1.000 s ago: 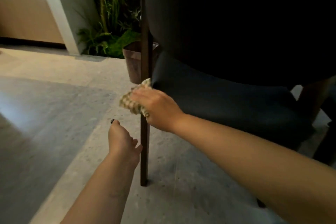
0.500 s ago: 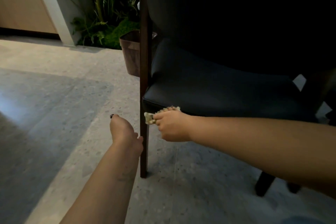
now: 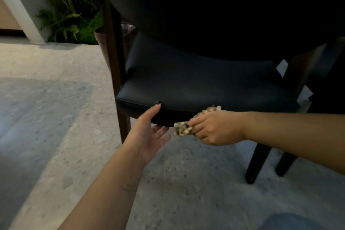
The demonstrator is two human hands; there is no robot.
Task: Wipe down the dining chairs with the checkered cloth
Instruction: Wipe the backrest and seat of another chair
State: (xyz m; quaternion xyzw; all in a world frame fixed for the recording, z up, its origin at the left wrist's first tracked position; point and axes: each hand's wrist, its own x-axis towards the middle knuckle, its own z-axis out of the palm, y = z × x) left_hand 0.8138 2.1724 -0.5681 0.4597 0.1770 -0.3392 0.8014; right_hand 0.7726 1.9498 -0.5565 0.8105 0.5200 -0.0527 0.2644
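Observation:
A dark dining chair with a black padded seat and brown wooden legs fills the middle of the head view. My right hand grips the bunched checkered cloth against the lower front edge of the seat. My left hand is open, fingers spread, with its thumb tip touching the seat's front edge left of the cloth. Most of the cloth is hidden inside my right fist.
A brown pot with green plants stands behind the chair's left leg. A white post rises at far left. Grey speckled floor spreads to the left and below. More dark chair legs stand at the right.
My right hand carried the cloth from the chair's left leg rightward along the seat's front edge. My left hand opened and rose to the seat edge.

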